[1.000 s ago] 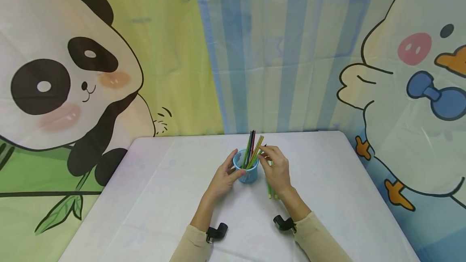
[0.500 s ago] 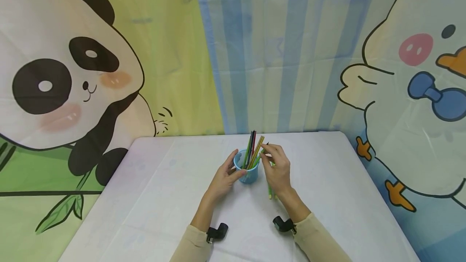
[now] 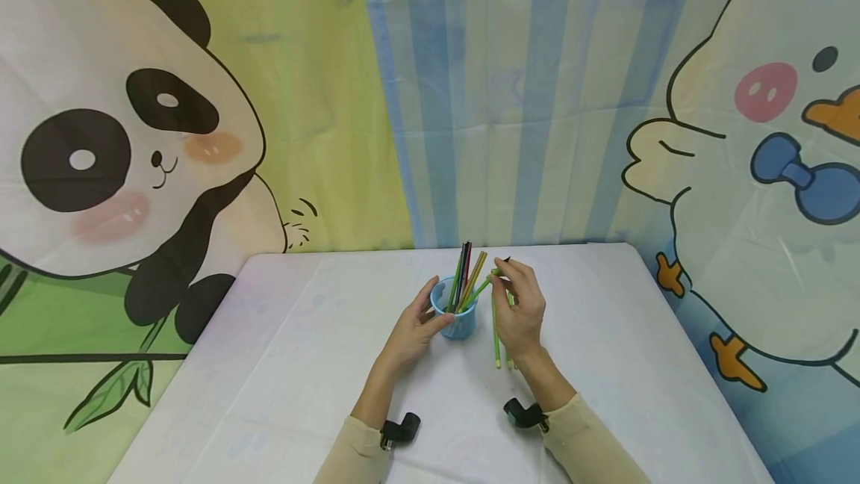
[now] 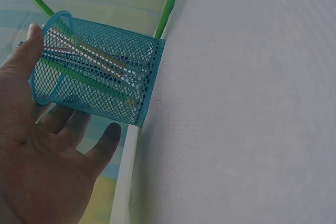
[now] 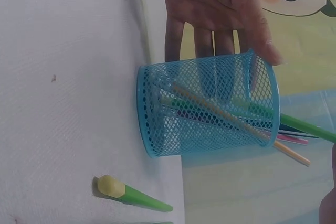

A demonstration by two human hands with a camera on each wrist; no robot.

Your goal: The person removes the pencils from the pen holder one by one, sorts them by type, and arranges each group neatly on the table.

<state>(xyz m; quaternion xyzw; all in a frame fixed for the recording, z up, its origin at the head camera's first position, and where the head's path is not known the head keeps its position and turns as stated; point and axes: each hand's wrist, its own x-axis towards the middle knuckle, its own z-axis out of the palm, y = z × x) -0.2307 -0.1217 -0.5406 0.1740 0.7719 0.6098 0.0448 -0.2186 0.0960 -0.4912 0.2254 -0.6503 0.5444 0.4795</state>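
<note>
A light-blue mesh pencil cup (image 3: pixel 460 328) stands upright on the white table, with several pencils (image 3: pixel 465 275) leaning inside. My left hand (image 3: pixel 411 331) holds the cup from its left side, thumb at the rim and fingers round the back. My right hand (image 3: pixel 520 312) pinches a green pencil (image 3: pixel 480 290) to the right of the cup. That pencil slants, dark point up, and its lower end is inside the cup, seen through the mesh (image 5: pixel 210 108) in the right wrist view. Green pencils (image 3: pixel 497 342) lie on the table beside the right hand, partly hidden by it.
The white tabletop (image 3: pixel 302 394) reaches back to a striped curtain (image 3: pixel 484 133). Printed panda and duck cloths hang at the sides. Black wrist cameras (image 3: pixel 401 429) sit on both wrists. In the right wrist view a pencil's pale end (image 5: pixel 111 186) lies near the cup.
My right hand has moved a little right and up, drawing the green pencil partly out of the cup and tilting it further over. The left hand and cup have stayed put.
</note>
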